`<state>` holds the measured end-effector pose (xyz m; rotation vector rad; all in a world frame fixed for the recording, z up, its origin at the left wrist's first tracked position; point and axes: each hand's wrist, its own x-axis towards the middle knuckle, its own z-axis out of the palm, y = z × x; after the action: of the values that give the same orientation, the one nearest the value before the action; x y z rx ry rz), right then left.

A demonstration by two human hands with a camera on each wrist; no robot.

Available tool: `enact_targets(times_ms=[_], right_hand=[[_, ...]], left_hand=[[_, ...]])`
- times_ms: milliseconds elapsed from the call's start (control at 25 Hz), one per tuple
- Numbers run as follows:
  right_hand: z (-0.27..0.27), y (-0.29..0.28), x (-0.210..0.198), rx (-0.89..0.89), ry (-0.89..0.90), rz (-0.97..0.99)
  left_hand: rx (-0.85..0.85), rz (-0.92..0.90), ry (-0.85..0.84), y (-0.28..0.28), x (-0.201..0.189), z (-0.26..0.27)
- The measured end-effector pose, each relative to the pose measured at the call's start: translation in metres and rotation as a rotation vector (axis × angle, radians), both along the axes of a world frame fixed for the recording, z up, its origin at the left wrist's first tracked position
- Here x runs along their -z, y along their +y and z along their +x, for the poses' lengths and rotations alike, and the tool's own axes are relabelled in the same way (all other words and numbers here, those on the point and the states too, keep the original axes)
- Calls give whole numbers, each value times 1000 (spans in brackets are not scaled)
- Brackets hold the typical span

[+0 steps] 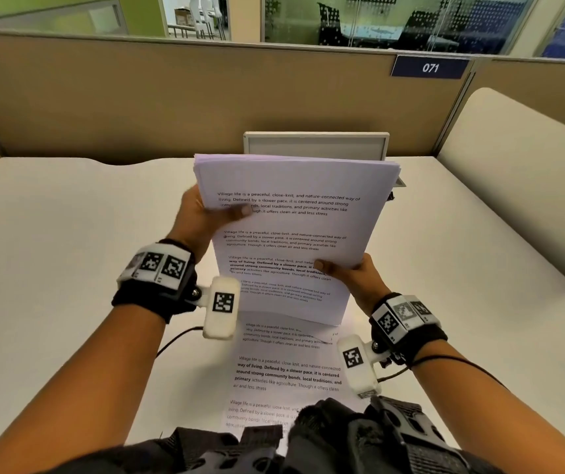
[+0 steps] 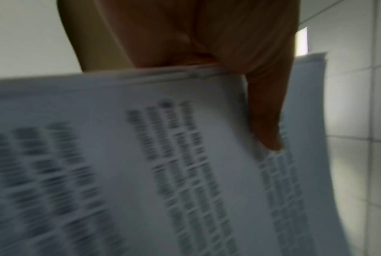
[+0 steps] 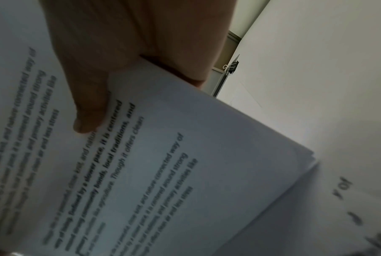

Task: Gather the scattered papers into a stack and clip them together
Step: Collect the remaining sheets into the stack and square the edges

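Observation:
A stack of printed white papers [image 1: 287, 234] stands tilted above the table, its lower edge near another printed sheet [image 1: 284, 371] that lies flat on the table. My left hand [image 1: 205, 217] grips the stack's upper left edge, thumb on the front page. My right hand [image 1: 349, 271] pinches the stack's lower right edge, thumb on the text. The left wrist view shows the papers [image 2: 141, 155] blurred under my thumb. In the right wrist view the papers [image 3: 163, 155] fill the frame, and a black binder clip [image 3: 231, 66] lies on the table beyond them.
A white-framed tray or board [image 1: 315, 145] stands at the back of the table behind the stack. Beige partition walls [image 1: 171, 97] enclose the desk at the back and sides. The white table [image 1: 69, 234] extends to both sides of the papers.

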<state>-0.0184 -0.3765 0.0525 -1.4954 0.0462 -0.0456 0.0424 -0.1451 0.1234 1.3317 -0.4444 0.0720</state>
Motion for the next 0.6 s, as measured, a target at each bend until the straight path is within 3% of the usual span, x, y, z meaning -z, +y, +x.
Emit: enact_targets(times_ms=[160,360,600], right_hand=[[-1,4,6,58,27,-20],[4,1,4,112,33,44],[-6,1,29,42,110,-78]], left_hand=[[21,97,192,-5,46,-12],[-29,7,208,-7,49,-14],[-40,153,356,-10,89,-27]])
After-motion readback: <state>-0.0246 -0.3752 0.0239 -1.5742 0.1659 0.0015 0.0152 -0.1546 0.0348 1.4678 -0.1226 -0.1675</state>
